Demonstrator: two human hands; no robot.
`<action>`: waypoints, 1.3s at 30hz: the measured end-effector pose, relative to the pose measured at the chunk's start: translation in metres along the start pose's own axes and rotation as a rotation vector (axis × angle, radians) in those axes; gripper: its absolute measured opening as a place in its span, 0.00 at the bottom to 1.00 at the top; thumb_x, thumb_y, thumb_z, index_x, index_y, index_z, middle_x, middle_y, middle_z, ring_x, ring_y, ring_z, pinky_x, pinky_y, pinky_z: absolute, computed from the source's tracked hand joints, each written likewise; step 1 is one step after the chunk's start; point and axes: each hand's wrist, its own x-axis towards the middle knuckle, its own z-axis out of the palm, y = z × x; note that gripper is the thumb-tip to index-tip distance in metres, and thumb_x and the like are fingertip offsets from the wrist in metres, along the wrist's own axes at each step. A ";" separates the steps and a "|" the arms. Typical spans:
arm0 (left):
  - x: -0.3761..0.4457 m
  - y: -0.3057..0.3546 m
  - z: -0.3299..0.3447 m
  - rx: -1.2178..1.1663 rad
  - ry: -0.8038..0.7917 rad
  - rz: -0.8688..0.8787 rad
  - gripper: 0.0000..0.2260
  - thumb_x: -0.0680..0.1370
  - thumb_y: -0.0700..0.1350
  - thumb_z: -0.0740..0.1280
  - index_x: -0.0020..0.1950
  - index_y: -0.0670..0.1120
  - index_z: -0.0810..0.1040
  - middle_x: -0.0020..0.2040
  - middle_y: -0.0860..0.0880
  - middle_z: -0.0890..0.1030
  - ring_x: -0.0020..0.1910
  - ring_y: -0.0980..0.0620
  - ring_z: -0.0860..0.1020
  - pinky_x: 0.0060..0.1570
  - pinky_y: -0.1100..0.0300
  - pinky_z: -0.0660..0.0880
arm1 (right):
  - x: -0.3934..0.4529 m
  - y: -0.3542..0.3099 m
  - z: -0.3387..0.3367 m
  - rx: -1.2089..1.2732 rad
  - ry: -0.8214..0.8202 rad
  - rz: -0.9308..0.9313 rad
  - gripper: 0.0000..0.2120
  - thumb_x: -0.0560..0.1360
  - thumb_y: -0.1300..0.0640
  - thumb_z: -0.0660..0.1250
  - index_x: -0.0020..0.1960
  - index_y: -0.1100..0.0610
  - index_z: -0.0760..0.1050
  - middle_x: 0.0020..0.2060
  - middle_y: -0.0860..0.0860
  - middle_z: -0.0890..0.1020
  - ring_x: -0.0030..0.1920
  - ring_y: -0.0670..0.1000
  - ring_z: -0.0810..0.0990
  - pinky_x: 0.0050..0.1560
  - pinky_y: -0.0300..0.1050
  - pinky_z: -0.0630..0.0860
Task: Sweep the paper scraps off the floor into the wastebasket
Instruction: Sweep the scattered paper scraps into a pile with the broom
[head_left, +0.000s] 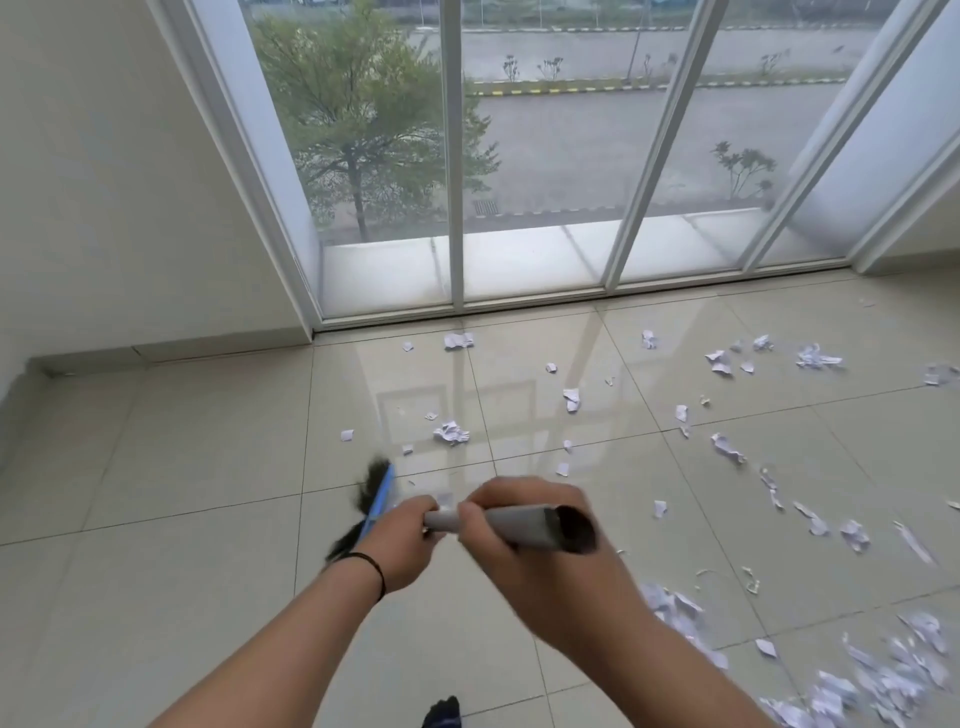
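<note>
Overhead, largest first: tall glass window wall (457, 156) at the far side, glossy tiled floor (182, 519) below it. Paper scraps (883, 670) scattered over the centre and right of the floor; densest pile at lower right, loose pieces up to the window base, one crumpled ball (451, 432) mid-floor just beyond the broom head. No wastebasket in view.

Broom (524, 526): grey handle runs left to right across the frame centre, blurred, dark end cap toward the camera; blue head (378, 499) with black bristles sits low at the left, on or just above the floor, cannot tell which.

Right hand (524, 545): grip closed, fingers wrapped round the handle near the cap end. Left hand (400, 540): grip closed round the handle further down, toward the head, black band on the wrist. Hands sit close together, a short stretch of handle visible between them.
</note>
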 end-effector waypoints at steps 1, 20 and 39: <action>0.004 0.004 -0.003 -0.025 -0.005 0.033 0.06 0.77 0.47 0.60 0.49 0.47 0.74 0.47 0.48 0.80 0.48 0.48 0.77 0.45 0.58 0.72 | 0.007 -0.007 -0.004 -0.025 0.020 0.011 0.07 0.73 0.55 0.67 0.37 0.55 0.79 0.29 0.50 0.78 0.28 0.44 0.72 0.27 0.31 0.65; 0.050 -0.002 -0.089 -0.201 0.330 0.073 0.13 0.76 0.41 0.65 0.61 0.46 0.73 0.60 0.48 0.74 0.58 0.47 0.74 0.56 0.58 0.69 | 0.066 -0.032 0.019 0.290 0.311 0.019 0.07 0.75 0.61 0.71 0.39 0.53 0.81 0.34 0.51 0.84 0.35 0.48 0.82 0.37 0.33 0.75; 0.037 0.053 -0.061 -0.019 0.076 0.376 0.08 0.77 0.45 0.60 0.39 0.52 0.68 0.38 0.55 0.73 0.40 0.52 0.72 0.35 0.62 0.65 | 0.048 -0.017 -0.024 0.101 0.371 0.055 0.03 0.71 0.50 0.72 0.40 0.42 0.81 0.30 0.42 0.82 0.29 0.44 0.81 0.35 0.36 0.77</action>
